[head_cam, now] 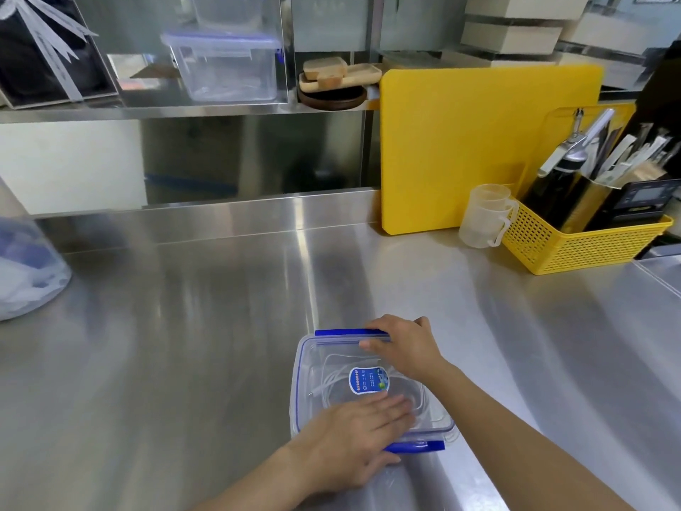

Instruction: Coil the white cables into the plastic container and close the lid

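Left of the left hand [353, 433] the counter [166, 363] stretches wide as far as a bag [22, 274], leaving room to slide. That hand lies flat, fingers straight, on the lid [324, 357], likely to keep it seated on the box [296, 392]; the cables [328, 385] show coiled beneath. Just beside its fingers the near clip [416, 446] juts out, seemingly unlatched. Beyond, the right hand [405, 344] curls over the far clip [346, 332], probably snapping it down; the basket [575, 248] stands well apart
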Motion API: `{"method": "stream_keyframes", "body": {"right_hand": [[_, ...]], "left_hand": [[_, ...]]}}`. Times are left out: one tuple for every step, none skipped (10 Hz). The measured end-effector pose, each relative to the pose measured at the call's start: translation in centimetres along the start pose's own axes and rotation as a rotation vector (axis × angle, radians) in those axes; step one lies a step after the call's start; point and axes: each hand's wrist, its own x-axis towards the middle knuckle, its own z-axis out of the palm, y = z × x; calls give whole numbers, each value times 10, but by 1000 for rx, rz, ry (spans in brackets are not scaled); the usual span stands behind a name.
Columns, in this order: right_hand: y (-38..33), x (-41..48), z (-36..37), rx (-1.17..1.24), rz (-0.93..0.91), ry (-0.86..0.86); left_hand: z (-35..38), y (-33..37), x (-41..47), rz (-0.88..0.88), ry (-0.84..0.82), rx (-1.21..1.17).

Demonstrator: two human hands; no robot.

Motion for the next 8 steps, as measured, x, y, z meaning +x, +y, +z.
{"method": "stream_keyframes", "body": {"right_hand": [[-2, 1, 2, 40, 7, 44], [-3, -1, 3, 49, 21, 41], [-2, -1, 2, 49, 21, 40], [-3, 1, 1, 53, 32, 4], [-1, 0, 2, 50, 32, 16], [-3, -2, 2, 24, 29, -17], [-5, -2, 1, -14, -15, -39], [-4, -4, -14, -58, 18, -119]], "left_hand": [[0, 6, 1, -10, 29, -7], [2, 6, 3, -7, 70, -18], [1, 7, 4, -32, 122, -34], [0, 8, 3, -77, 141, -80], [-1, 7, 3, -122, 131, -191], [-4, 7, 1, -180, 81, -271], [-9, 6, 1, -207, 34, -318], [-23, 3, 5, -288, 59, -408]]}}
